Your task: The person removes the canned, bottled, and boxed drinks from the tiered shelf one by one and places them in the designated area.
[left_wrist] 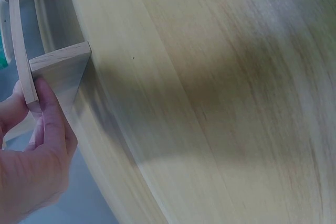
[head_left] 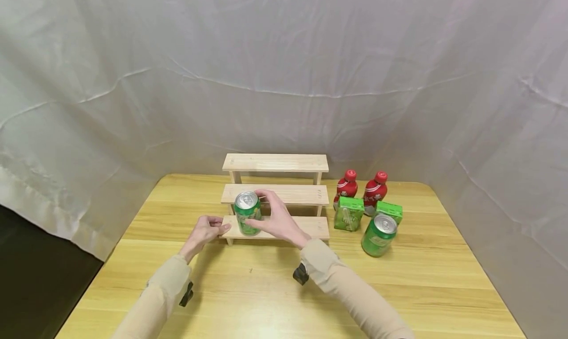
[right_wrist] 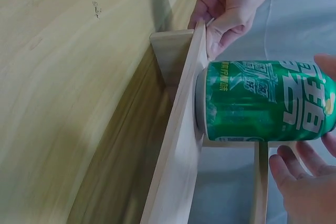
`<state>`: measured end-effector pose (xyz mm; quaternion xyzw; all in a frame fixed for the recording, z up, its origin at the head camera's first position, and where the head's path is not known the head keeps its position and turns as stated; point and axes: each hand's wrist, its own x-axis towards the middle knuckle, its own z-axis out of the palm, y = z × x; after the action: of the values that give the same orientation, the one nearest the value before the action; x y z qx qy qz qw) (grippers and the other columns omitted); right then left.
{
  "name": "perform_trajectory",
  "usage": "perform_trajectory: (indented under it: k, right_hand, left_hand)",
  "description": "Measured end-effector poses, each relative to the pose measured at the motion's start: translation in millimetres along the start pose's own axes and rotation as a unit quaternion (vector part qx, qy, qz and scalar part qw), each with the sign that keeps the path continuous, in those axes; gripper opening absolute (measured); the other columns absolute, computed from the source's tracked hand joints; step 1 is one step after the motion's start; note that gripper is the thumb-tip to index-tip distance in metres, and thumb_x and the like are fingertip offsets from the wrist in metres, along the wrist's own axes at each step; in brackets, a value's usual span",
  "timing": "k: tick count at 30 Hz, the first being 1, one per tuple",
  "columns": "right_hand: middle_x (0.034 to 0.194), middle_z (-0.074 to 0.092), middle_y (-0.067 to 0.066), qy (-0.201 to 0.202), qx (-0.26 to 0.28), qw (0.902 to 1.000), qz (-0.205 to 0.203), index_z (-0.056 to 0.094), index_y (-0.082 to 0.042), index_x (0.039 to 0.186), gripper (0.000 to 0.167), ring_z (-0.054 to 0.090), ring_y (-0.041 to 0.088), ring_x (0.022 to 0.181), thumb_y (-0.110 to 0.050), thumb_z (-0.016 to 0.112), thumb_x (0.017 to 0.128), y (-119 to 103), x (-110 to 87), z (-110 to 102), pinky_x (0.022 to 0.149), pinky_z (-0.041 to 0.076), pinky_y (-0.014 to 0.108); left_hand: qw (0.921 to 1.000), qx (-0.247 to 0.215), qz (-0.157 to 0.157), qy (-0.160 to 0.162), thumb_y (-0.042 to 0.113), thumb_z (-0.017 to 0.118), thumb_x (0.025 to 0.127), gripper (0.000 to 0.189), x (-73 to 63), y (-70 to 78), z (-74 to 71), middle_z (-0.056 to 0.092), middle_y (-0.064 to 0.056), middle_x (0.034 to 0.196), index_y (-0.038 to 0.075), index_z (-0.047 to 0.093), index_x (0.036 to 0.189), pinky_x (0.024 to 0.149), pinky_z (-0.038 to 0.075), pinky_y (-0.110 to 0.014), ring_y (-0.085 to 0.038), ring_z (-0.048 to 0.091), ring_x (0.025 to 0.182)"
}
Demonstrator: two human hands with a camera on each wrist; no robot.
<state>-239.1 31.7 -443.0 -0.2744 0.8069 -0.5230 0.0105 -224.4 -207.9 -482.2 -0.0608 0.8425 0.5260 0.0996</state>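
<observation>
A green soda can (head_left: 246, 214) stands upright toward the left end of the bottom step of a three-step wooden shelf (head_left: 310, 225). My right hand (head_left: 280, 221) holds the can from the right, thumb at its front and fingers round the back. In the right wrist view the base of the can (right_wrist: 247, 100) meets the board, and several fingertips stand a little off its side. At the left end of that same step my left hand (head_left: 205, 234) pinches the board's edge, thumb on top and fingers beneath, as the left wrist view shows.
Right of the shelf stand two red bottles (head_left: 375, 191), two green drink cartons (head_left: 348, 213) and a second green can (head_left: 379, 235). All rest on the wooden table (head_left: 248, 299). A grey curtain (head_left: 284, 117) hangs behind and along the sides.
</observation>
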Motion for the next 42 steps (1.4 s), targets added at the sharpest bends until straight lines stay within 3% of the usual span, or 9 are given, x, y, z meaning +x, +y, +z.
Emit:
perform_trajectory:
  k: [4,11,18,22,30,38,42]
  right_hand:
    - [0.139,0.053,0.014,-0.001,0.007,1.0,0.003,0.043,-0.008,0.144,0.075,0.055,0.03,0.124,-0.018,0.084,0.081,0,2.8,3,0.108,0.049,0.052]
    - [0.137,0.055,0.012,0.0,-0.007,1.0,0.007,0.042,-0.009,0.144,0.074,0.059,0.027,0.119,-0.017,0.083,0.082,-2,8.9,9,0.104,0.052,0.043]
    - [0.131,0.061,0.01,0.031,-0.036,0.9989,0.001,0.049,-0.009,0.138,0.069,0.063,0.025,0.115,-0.021,0.085,0.08,-3,9.5,11,0.099,0.055,0.04]
    - [0.127,0.064,0.009,0.048,-0.038,0.9981,-0.002,0.052,-0.01,0.134,0.066,0.063,0.024,0.114,-0.021,0.087,0.078,-3,5.3,8,0.098,0.057,0.043]
    - [0.123,0.067,0.009,0.085,-0.03,0.9959,-0.004,0.055,-0.008,0.132,0.066,0.063,0.022,0.111,-0.017,0.088,0.076,-4,-12.2,-10,0.093,0.057,0.037]
    - [0.121,0.067,0.012,0.135,-0.018,0.9907,-0.008,0.056,-0.005,0.131,0.068,0.065,0.025,0.107,-0.013,0.09,0.072,-4,-37.1,-38,0.089,0.059,0.041]
    - [0.121,0.068,0.012,0.169,-0.026,0.9852,0.009,0.057,-0.007,0.131,0.069,0.067,0.026,0.103,-0.014,0.091,0.071,-2,-48.7,-51,0.087,0.06,0.04]
  left_hand:
    - [1.0,-0.005,0.001,-0.006,0.015,0.068,0.095,0.053,-1.0,0.9,-0.9,0.065,-0.026,0.111,-0.02,0.05,0.13,0.078,0.057,-0.026,-0.018,0.063,0.09]
    - [0.9992,-0.017,0.033,-0.016,0.023,0.073,0.092,0.063,-1.8,-3.1,-4.3,0.064,-0.029,0.109,-0.023,0.048,0.128,0.078,0.059,-0.027,-0.022,0.064,0.09]
    - [1.0,0.001,0.004,-0.004,0.014,0.067,0.096,0.053,-1.8,1.2,0.1,0.062,-0.031,0.116,-0.021,0.048,0.131,0.08,0.058,-0.027,-0.021,0.064,0.093]
    - [1.0,0.004,0.003,-0.002,0.014,0.066,0.097,0.053,-0.9,0.5,1.0,0.061,-0.034,0.121,-0.021,0.047,0.132,0.082,0.059,-0.027,-0.021,0.064,0.095]
    - [1.0,-0.001,0.005,-0.002,0.013,0.066,0.097,0.052,1.0,-3.3,1.1,0.064,-0.031,0.115,-0.021,0.047,0.132,0.079,0.058,-0.023,-0.017,0.064,0.089]
    - [0.9999,-0.008,0.01,-0.003,0.013,0.067,0.097,0.054,-1.1,-1.2,-0.1,0.062,-0.034,0.117,-0.022,0.046,0.132,0.079,0.059,-0.025,-0.018,0.065,0.089]
    - [0.9999,-0.009,0.01,-0.003,0.012,0.067,0.096,0.054,0.0,-1.9,0.1,0.062,-0.034,0.117,-0.022,0.046,0.132,0.078,0.059,-0.023,-0.018,0.064,0.09]
